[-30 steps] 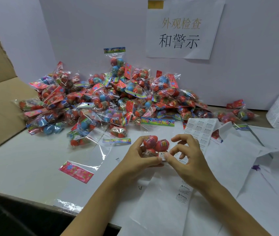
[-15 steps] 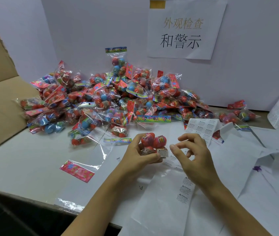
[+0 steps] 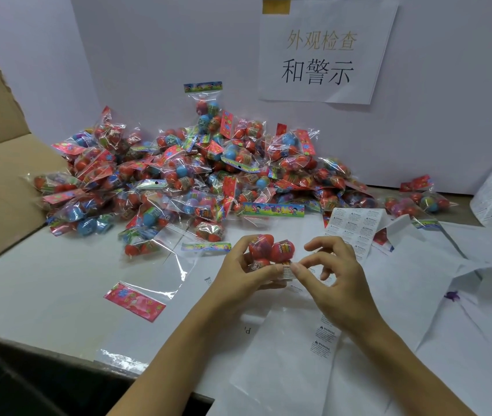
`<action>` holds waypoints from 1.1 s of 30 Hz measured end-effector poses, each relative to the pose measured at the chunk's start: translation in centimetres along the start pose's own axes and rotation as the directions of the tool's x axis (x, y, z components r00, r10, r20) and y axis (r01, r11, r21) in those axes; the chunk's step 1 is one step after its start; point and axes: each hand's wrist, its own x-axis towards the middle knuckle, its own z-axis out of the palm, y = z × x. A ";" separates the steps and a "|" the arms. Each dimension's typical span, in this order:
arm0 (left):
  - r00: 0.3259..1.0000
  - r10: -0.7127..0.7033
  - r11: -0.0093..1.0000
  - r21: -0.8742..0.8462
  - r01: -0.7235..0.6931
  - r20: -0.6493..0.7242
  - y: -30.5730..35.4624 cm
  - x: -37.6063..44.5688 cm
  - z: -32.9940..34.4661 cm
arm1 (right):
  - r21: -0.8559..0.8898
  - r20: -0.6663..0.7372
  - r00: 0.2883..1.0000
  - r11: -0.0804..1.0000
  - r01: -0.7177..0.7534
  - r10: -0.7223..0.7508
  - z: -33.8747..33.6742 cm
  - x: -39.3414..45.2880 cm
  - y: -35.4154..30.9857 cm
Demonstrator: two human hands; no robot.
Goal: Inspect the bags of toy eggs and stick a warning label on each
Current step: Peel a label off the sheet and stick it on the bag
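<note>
Two hands work over the white table (image 3: 28,295) near the middle of the view. The left hand (image 3: 238,280) grips one bag of toy eggs (image 3: 271,250), its fingers curled round the left side and the thumb under it; three red eggs show through the plastic. The right hand (image 3: 338,283) sits at 3 o'clock of the bag, thumb and forefinger pinched together on a small white warning label (image 3: 287,270) that lies against the bag's lower edge; the other fingers are loosely curled and apart.

At 12 o'clock of the hands, one big pile of bags (image 3: 193,175) lies against the white wall, too many to count. Two more bags (image 3: 419,199) lie apart at 2 o'clock. One label sheet (image 3: 356,229) lies at 1 o'clock of the right hand, and a strip with two warning labels (image 3: 326,340) lies at 6 o'clock. One empty bag with a pink header (image 3: 136,301) lies at 8 o'clock. One paper sign (image 3: 326,49) hangs on the wall.
</note>
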 end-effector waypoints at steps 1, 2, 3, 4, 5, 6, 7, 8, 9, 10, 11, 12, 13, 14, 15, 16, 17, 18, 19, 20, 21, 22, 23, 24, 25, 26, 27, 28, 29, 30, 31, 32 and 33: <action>1.000 0.002 1.000 0.001 -0.002 0.000 0.0 0.0 0.0 | -0.001 -0.006 1.000 1.000 0.004 -0.004 0.0 0.0 -0.1; 1.000 0.004 1.000 0.002 -0.004 -0.002 0.0 0.0 0.0 | -0.004 -0.012 1.000 1.000 0.006 -0.007 0.0 0.0 -0.1; 1.000 0.005 1.000 0.007 -0.005 -0.003 0.0 0.0 0.0 | -0.009 -0.019 1.000 1.000 0.011 -0.011 0.0 0.0 -0.1; 1.000 0.006 1.000 0.013 -0.006 -0.003 0.0 0.0 0.0 | -0.016 -0.024 1.000 1.000 0.018 -0.018 0.1 0.0 -0.1; 1.000 0.007 1.000 0.017 -0.007 -0.002 0.0 0.0 0.0 | -0.026 -0.027 0.999 0.999 0.026 -0.027 0.1 0.0 -0.2; 1.000 0.008 1.000 0.020 -0.007 -0.001 0.0 0.0 0.0 | -0.037 -0.028 0.999 0.999 0.033 -0.034 0.1 0.0 -0.2; 1.000 0.007 1.000 0.022 -0.007 -0.001 0.0 -0.1 0.0 | -0.048 -0.028 0.999 0.998 0.038 -0.040 0.1 -0.1 -0.1; 1.000 0.006 1.000 0.021 -0.006 -0.001 0.0 -0.1 0.0 | -0.057 -0.031 0.999 0.998 0.041 -0.043 0.2 -0.1 -0.1; 1.000 0.006 1.000 0.020 -0.006 -0.001 0.0 -0.1 0.0 | -0.065 -0.038 0.998 0.997 0.040 -0.043 0.2 -0.1 0.0; 1.000 0.006 1.000 0.020 -0.006 0.000 0.0 0.0 0.0 | -0.074 -0.054 0.998 0.997 0.036 -0.040 0.2 -0.1 0.0; 1.000 0.006 1.000 0.019 -0.006 -0.001 0.0 0.0 0.0 | -0.087 -0.079 0.996 0.996 0.031 -0.038 0.2 -0.1 0.1; 1.000 0.005 1.000 0.012 -0.005 -0.005 -0.1 0.0 0.0 | -0.103 -0.114 0.993 0.994 0.025 -0.037 0.2 0.0 0.2; 1.000 0.001 1.000 0.000 -0.001 -0.012 -0.1 0.0 0.1 | -0.117 -0.150 0.988 0.993 0.017 -0.035 0.2 0.0 0.3; 1.000 -0.003 1.000 -0.014 0.003 -0.021 -0.1 0.1 0.1 | -0.121 -0.180 0.983 0.993 0.007 -0.029 0.2 0.1 0.4; 1.000 -0.007 1.000 -0.022 0.006 -0.027 -0.1 0.1 0.1 | -0.114 -0.194 0.981 0.994 -0.004 -0.018 0.1 0.1 0.4; 0.999 -0.009 1.000 -0.024 0.008 -0.031 -0.1 0.1 0.1 | -0.101 -0.194 0.981 0.995 -0.014 -0.006 0.1 0.2 0.4; 0.999 -0.009 1.000 -0.025 0.008 -0.032 -0.1 0.1 0.1 | -0.085 -0.184 0.983 0.996 -0.020 0.004 0.1 0.2 0.4; 0.999 -0.009 1.000 -0.025 0.008 -0.032 -0.2 0.1 0.1 | -0.065 -0.172 0.985 0.998 -0.024 0.012 0.1 0.2 0.3; 1.000 -0.008 1.000 -0.022 0.008 -0.029 -0.1 0.1 0.1 | -0.045 -0.161 0.987 0.999 -0.026 0.018 0.1 0.2 0.2; 1.000 -0.007 1.000 -0.018 0.007 -0.025 -0.1 0.1 0.0 | -0.030 -0.150 0.989 0.999 -0.025 0.020 0.2 0.2 0.1; 1.000 -0.005 1.000 -0.017 0.005 -0.022 -0.1 0.1 0.0 | -0.024 -0.135 0.991 0.999 -0.023 0.020 0.2 0.1 0.0; 1.000 -0.003 1.000 -0.017 0.002 -0.021 0.0 0.1 0.0 | -0.024 -0.117 0.993 0.999 -0.024 0.021 0.2 0.1 -0.1; 1.000 -0.001 1.000 -0.021 0.000 -0.020 0.0 0.1 0.0 | -0.030 -0.100 0.995 0.999 -0.028 0.025 0.2 0.1 0.0; 1.000 0.000 1.000 -0.028 -0.001 -0.019 0.0 0.1 0.0 | -0.040 -0.089 0.996 0.999 -0.033 0.029 0.3 0.1 0.1; 1.000 0.001 0.999 -0.033 -0.001 -0.018 0.0 0.1 0.0 | -0.055 -0.087 0.996 0.998 -0.037 0.032 0.3 0.1 0.3; 1.000 0.001 0.999 -0.036 -0.001 -0.019 0.0 0.1 0.0 | -0.068 -0.090 0.995 0.997 -0.041 0.035 0.3 0.1 0.4; 1.000 -0.001 0.999 -0.035 0.000 -0.021 0.0 0.1 0.0 | -0.077 -0.096 0.995 0.996 -0.043 0.036 0.3 0.1 0.6; 1.000 -0.003 0.999 -0.032 0.002 -0.022 0.0 0.1 0.1 | -0.075 -0.100 0.994 0.996 -0.044 0.036 0.3 0.1 0.7; 1.000 -0.004 1.000 -0.030 0.003 -0.022 0.0 0.1 0.1 | -0.067 -0.102 0.994 0.997 -0.044 0.037 0.4 0.1 0.6; 1.000 -0.004 1.000 -0.030 0.003 -0.021 0.0 0.1 0.1 | -0.054 -0.103 0.994 0.998 -0.042 0.036 0.4 0.1 0.5; 1.000 -0.003 1.000 -0.030 0.003 -0.021 0.0 0.1 0.0 | -0.043 -0.103 0.994 0.998 -0.040 0.035 0.4 0.1 0.4; 1.000 -0.004 1.000 -0.028 0.003 -0.022 0.0 0.1 0.0 | -0.038 -0.101 0.994 0.999 -0.037 0.033 0.4 0.1 0.4; 1.000 -0.005 1.000 -0.023 0.004 -0.023 0.0 0.1 0.0 | -0.039 -0.096 0.995 0.999 -0.035 0.031 0.4 0.1 0.4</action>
